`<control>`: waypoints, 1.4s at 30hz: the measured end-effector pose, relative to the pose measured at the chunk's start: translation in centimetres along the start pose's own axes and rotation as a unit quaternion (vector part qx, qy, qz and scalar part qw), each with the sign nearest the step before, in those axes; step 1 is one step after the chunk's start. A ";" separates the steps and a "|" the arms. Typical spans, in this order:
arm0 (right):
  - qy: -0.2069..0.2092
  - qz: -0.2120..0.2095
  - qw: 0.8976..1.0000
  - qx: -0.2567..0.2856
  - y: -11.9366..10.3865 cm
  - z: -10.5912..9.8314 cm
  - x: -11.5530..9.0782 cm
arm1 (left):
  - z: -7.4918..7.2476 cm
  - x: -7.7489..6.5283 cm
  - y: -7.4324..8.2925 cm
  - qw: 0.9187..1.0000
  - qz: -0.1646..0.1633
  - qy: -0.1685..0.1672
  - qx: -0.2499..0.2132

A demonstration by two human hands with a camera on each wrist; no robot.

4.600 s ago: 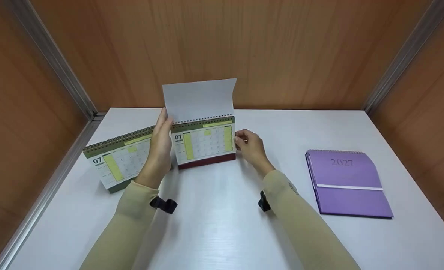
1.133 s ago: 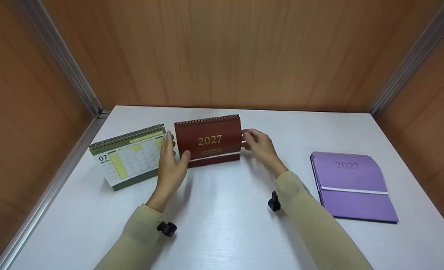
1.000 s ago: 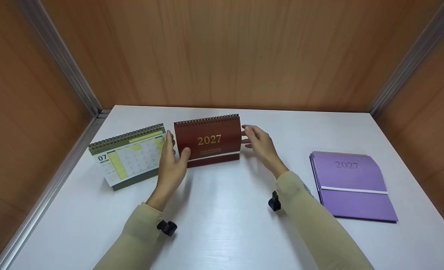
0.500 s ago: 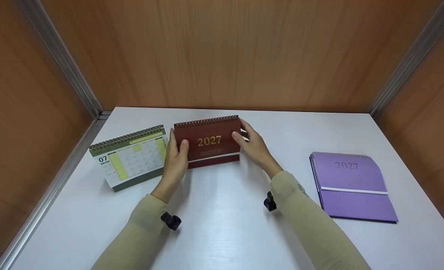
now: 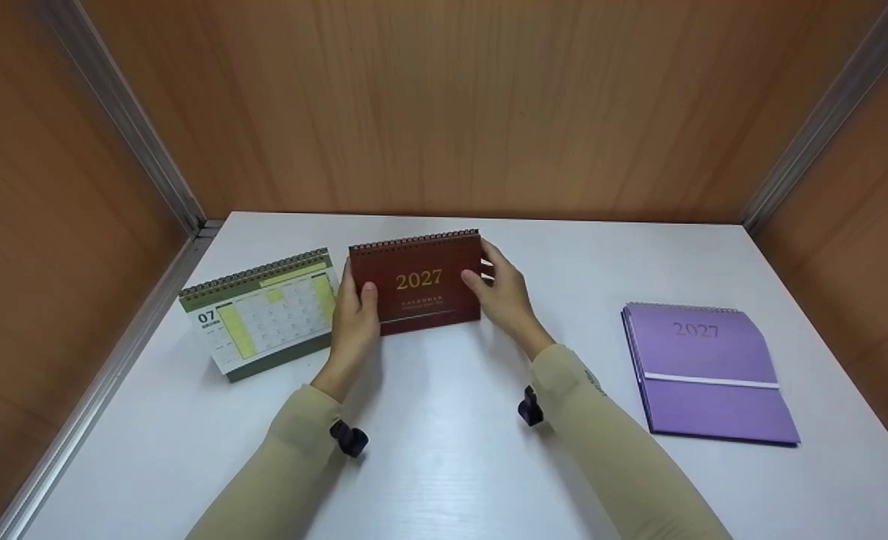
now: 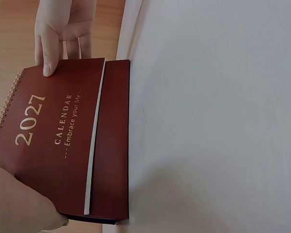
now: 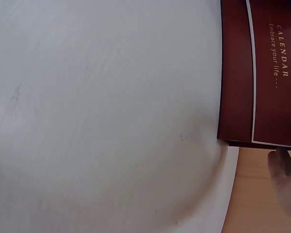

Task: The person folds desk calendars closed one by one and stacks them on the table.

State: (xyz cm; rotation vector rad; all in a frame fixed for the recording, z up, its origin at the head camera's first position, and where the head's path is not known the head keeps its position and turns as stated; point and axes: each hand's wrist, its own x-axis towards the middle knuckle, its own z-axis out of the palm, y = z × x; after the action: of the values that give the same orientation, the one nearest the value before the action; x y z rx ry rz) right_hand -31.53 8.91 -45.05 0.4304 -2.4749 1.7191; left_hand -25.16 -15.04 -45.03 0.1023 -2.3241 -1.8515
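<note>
A dark red 2027 desk calendar stands on the white table with its cover down and its spiral binding on top. My left hand holds its left end, thumb on the cover and fingers partly hidden behind. At the right end, my right hand grips it with the thumb on the front and fingers at the back. A thin white page edge shows below the cover in the left wrist view. Seen from the right wrist, the calendar's lower part rests at the table surface.
Just left of the red calendar stands a green desk calendar showing month 07. A purple 2027 calendar lies far right with a white strip across it. Wood panels enclose the back and sides of the table.
The red calendar's raised sheet and 07 page gave way to its closed cover. My right hand moved from beside the right edge to gripping it, while my left hand closed in on the left end.
</note>
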 end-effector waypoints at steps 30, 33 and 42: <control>0.079 -0.085 0.989 -0.088 -3.5 -6.1 -4.5 | 1.3 -1.8 3.0 0.996 0.088 0.002 0.017; 0.083 -0.081 0.990 -0.081 -3.7 -7.0 -5.2 | 1.6 -2.1 3.5 0.996 0.091 -0.005 0.014; 0.093 -0.065 0.989 -0.091 -3.7 -9.5 -7.2 | 2.9 -2.8 4.7 0.994 0.104 -0.026 0.019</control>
State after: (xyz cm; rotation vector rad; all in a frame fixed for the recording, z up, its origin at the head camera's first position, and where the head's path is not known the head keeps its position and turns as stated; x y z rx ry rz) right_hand -24.35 17.80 -40.03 0.3846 -2.3838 1.4022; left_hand -22.72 -10.78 -41.36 -0.1800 -2.3050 -1.7288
